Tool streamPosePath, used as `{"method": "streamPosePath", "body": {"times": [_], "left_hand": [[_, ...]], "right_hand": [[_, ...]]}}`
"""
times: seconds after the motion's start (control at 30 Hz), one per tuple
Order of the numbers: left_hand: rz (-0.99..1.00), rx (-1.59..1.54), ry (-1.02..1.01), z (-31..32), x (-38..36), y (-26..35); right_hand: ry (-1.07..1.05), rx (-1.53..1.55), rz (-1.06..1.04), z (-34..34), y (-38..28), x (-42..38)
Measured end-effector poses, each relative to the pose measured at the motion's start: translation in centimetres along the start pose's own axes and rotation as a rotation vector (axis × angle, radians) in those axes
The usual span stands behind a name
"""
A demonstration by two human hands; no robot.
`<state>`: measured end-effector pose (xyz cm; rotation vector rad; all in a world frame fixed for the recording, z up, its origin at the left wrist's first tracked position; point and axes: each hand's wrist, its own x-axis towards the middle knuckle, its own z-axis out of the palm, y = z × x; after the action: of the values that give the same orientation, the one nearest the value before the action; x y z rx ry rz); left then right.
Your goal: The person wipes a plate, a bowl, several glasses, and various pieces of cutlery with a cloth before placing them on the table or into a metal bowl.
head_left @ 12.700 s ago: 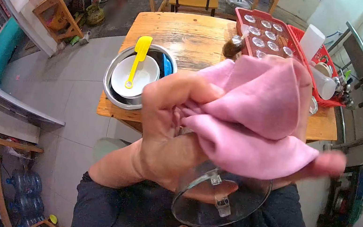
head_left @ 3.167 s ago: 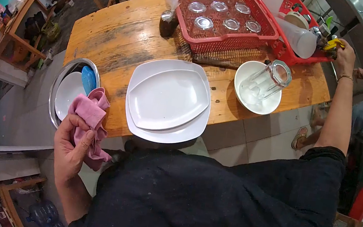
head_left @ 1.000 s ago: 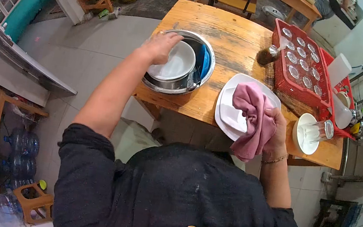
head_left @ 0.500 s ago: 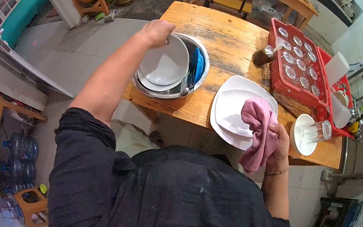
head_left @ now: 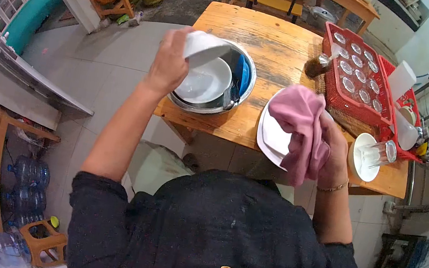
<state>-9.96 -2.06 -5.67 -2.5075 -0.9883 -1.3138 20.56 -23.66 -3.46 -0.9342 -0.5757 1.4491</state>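
Observation:
My left hand grips a white bowl by its edge and holds it tilted above a metal basin. Inside the basin lies another white bowl, beside a blue item whose kind I cannot make out and some metal utensils. A bunched pink cloth hangs from my right hand, its fingers closed on the fabric. Below the cloth, partly covered by it, are stacked white square plates near the table's front edge.
To the right, a red basket carries several upturned glasses. A white bowl with clear glasses leaning in it stands at the right front of the wooden table. A dark-filled jar is beside the basket.
My left hand has raised and tipped the upper bowl, uncovering the one beneath it in the basin. My right hand has brought the cloth slightly upward.

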Motion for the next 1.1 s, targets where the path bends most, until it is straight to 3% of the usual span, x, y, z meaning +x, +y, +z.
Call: {"method": "streamPosePath", "body": {"times": [0.03, 0.1, 0.13, 0.17, 0.23, 0.27, 0.3, 0.37, 0.4, 0.57, 0.6, 0.7, 0.77, 0.83, 0.87, 0.93, 1.0, 1.1], "left_hand": [[-0.187, -0.113, 0.025, -0.7, -0.1, 0.9], [-0.560, -0.340, 0.076, -1.9, 0.2, 2.7], [-0.779, -0.452, 0.070, -2.6, 0.6, 3.6], [-0.875, -0.685, 0.125, -2.7, 0.6, 4.0], [-1.046, -1.160, 0.235, -2.7, 0.6, 4.5], [-1.125, -1.269, 0.158, -2.5, 0.2, 3.8], [-1.080, -1.369, 0.103, -2.7, -0.1, 3.8], [-0.986, -1.566, -0.014, -2.9, -0.8, 4.2], [-1.088, -1.470, 0.066, -1.8, -1.0, 4.5], [-1.036, -1.230, 0.221, -2.7, -1.5, 5.4], [-0.979, -1.193, 0.250, -2.4, -1.7, 5.4], [-0.862, -0.955, 0.336, -1.6, -1.5, 6.2], [-0.746, -0.777, 0.345, -0.7, -2.0, 6.5], [-0.898, -1.033, 0.278, -0.5, -2.6, 5.5], [-0.970, -1.069, 0.210, -0.8, -2.7, 4.8], [-1.034, -1.099, 0.151, -2.1, -1.6, 5.5], [-1.024, -1.188, 0.175, -3.4, -0.5, 7.5], [-0.968, -1.492, 0.222, -2.6, -0.9, 7.6]], "right_hand": [[-0.096, -0.069, -0.014, 0.4, -0.7, 0.2], [0.002, -0.396, -0.249, 3.7, -1.8, 0.8], [-0.019, -0.284, -0.239, 5.4, -2.4, 1.3], [-0.038, -0.170, -0.229, 7.7, -2.5, 1.8], [-0.123, -0.512, -0.479, 10.7, -1.0, 3.5], [-0.174, -0.640, -0.571, 12.2, 0.0, 4.7], [-0.259, -0.698, -0.576, 13.5, 2.0, 6.5], [-0.144, -1.304, -0.954, 15.3, 7.4, 9.2], [-0.185, -1.390, -0.939, 16.2, 7.9, 9.5], [-0.272, -1.886, -0.964, 18.5, 6.0, 13.1], [-0.201, -1.850, -1.155, 18.6, 5.4, 13.6], [-0.299, -2.186, -0.718, 19.7, 4.4, 13.1], [-0.370, -2.084, -0.519, 18.7, 5.1, 13.8], [-0.560, -1.796, -0.389, 17.9, 4.8, 14.3], [-0.740, -1.925, -0.503, 17.6, 4.2, 14.7], [-0.616, -1.502, -0.554, 15.9, 2.9, 13.9], [-0.323, -1.071, -0.460, 15.9, 2.4, 13.4], [0.015, -1.309, -0.976, 16.4, 1.9, 11.5]]}}
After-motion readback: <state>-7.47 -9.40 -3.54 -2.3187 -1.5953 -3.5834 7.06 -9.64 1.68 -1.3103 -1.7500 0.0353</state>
